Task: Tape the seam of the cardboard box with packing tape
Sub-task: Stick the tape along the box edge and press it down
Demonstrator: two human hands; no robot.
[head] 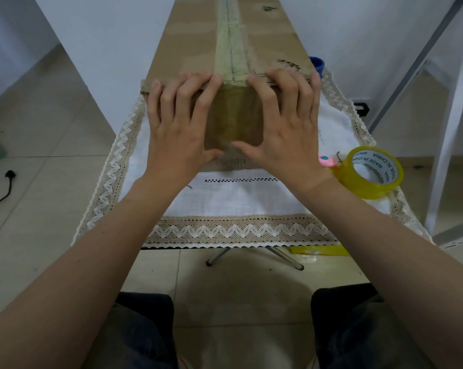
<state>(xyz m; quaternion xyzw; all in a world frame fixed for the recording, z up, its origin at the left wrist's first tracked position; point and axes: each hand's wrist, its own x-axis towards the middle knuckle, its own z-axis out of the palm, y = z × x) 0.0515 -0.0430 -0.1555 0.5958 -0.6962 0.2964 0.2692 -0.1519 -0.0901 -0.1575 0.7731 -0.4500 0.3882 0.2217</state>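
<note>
A long brown cardboard box (193,46) lies on a small table, running away from me. A strip of yellowish packing tape (231,49) covers its top seam and folds down over the near end face (235,121). My left hand (180,123) and my right hand (281,123) lie flat on that near face, on either side of the tape. The fingers are spread with the tips at the top edge, and both thumbs touch the tape's lower end. Neither hand holds anything. A roll of yellow packing tape (368,174) sits on the table just right of my right wrist.
A white cloth with lace trim (238,198) covers the table. A small pink object (327,161) lies beside the roll. A blue cup (317,63) stands behind the box at right. A white metal frame (448,123) stands to the right. A black cable (4,190) lies on the floor at left.
</note>
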